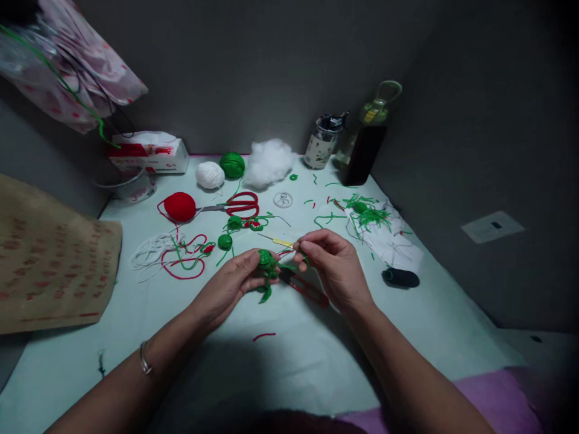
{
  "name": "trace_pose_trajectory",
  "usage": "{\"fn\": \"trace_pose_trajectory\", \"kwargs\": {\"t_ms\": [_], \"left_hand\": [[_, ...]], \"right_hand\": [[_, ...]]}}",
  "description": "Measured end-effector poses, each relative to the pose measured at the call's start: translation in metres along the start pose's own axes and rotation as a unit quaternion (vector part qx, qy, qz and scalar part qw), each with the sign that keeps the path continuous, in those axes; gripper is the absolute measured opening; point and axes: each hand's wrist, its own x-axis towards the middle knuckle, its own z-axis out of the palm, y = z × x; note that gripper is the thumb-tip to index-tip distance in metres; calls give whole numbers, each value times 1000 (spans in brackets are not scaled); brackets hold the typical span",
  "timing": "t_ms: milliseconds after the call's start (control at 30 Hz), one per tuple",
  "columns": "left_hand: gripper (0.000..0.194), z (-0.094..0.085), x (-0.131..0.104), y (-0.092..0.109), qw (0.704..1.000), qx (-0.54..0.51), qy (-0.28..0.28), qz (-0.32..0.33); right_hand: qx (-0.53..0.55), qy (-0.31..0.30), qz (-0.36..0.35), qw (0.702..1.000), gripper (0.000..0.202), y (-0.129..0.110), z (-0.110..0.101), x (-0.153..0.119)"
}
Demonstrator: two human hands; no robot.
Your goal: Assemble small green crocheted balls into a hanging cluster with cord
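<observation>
Near the middle of the table, my left hand (235, 280) pinches a small green crocheted piece (265, 260) with leaf-like parts hanging below it. To its right, my right hand (332, 259) is closed on a thin hook with a yellow handle (283, 243), whose metal end points up and left. Green yarn runs from the crocheted piece toward my right fingers. Under and between the hands lies a tool with red-orange handles (310, 290), partly hidden. Small green balls (225, 242) and red-and-green pieces (256, 224) rest just beyond my left hand.
Behind are red scissors (243, 205), a red yarn ball (180, 207), a white ball (210, 175), a green ball (232, 164), stuffing (270, 163), a pen jar (320, 147) and a bottle (366, 144). Green scraps (368, 212) lie right; a paper bag (58, 256) stands left.
</observation>
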Motion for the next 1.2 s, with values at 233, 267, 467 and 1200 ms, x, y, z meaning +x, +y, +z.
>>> {"fn": "trace_pose_trajectory", "kwargs": {"t_ms": [233, 267, 467, 1200], "left_hand": [[31, 1, -1, 0, 1000, 3, -18, -13], [31, 1, 0, 0, 1000, 3, -19, -13], [30, 1, 0, 0, 999, -11, -26, -15], [43, -6, -2, 8, 998, -33, 43, 25]], "right_hand": [[-17, 8, -4, 1000, 11, 1, 5, -4], [-23, 6, 0, 1000, 11, 0, 6, -5], [-56, 1, 13, 998, 13, -2, 11, -8], [-406, -104, -128, 899, 13, 5, -3, -2]]}}
